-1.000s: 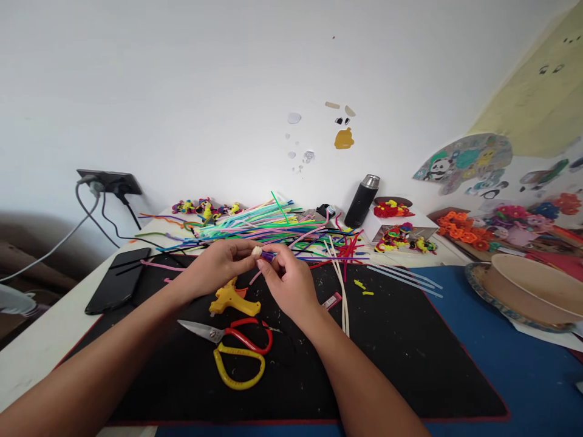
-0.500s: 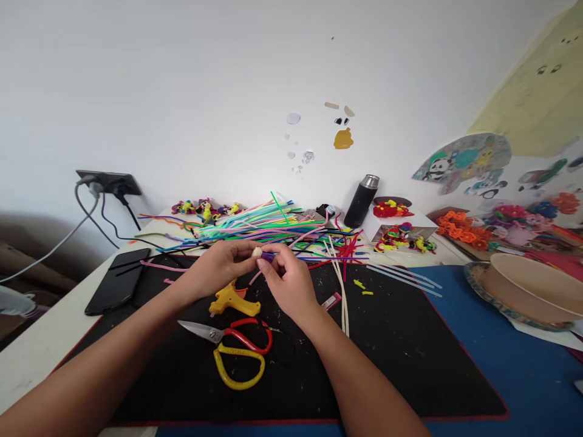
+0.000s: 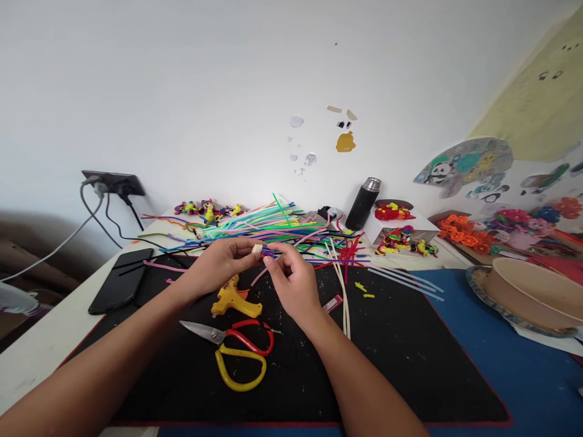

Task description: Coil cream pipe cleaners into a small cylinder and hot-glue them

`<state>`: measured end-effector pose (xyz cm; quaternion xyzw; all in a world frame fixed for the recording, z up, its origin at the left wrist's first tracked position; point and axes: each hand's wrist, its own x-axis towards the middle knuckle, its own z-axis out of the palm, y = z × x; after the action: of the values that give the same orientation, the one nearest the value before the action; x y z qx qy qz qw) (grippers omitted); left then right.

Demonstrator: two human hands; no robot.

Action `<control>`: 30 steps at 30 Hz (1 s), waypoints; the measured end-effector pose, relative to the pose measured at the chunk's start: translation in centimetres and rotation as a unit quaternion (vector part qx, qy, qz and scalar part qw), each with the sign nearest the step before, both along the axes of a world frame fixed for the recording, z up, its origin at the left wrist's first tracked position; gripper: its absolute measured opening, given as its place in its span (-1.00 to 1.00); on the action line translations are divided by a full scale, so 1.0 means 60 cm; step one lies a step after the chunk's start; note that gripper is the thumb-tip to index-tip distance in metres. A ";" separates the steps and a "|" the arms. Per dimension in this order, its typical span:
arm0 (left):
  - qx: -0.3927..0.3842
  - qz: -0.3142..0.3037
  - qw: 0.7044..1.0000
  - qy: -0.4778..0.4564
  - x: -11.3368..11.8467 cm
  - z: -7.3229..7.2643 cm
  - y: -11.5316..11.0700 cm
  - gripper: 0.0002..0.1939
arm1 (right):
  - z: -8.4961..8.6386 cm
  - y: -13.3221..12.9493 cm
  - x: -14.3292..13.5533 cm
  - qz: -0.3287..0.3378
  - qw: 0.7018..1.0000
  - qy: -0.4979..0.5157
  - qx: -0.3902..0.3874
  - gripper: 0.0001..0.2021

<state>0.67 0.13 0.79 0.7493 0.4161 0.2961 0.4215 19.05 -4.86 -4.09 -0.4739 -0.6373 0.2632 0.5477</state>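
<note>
Apparently part-made, its cream and purple parts already together, a small piece is pinched between the left hand and right hand in front of the fuzzy stems heaped on the bench, though what remains is unclear.

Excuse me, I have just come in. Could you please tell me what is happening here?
A person is holding a small cream and purple piece at the fingertips of both hands, the left hand and the right hand. Below them, a yellow glue gun and scissors lie on a black mat, with neither hand holding them. A pile of coloured pipe cleaners lies beyond the hands, near the wall.
</note>
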 end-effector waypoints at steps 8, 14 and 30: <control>0.012 -0.005 1.000 0.019 -0.002 -0.005 0.004 -0.39 | 0.001 -0.004 -0.001 0.012 0.999 -0.042 0.003 -0.70; 0.005 -0.014 1.000 0.009 -0.004 -0.008 0.005 -0.40 | 0.001 -0.004 0.000 0.013 0.998 -0.066 0.002 -0.69; 0.039 0.035 0.998 0.047 -0.009 0.005 0.007 -0.43 | 0.005 -0.005 0.003 -0.035 0.967 -0.254 0.007 -0.64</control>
<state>0.14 0.53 1.07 0.7629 0.4500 0.2912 0.3615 19.21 -5.18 -3.80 -0.5431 -0.7405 0.1104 0.3801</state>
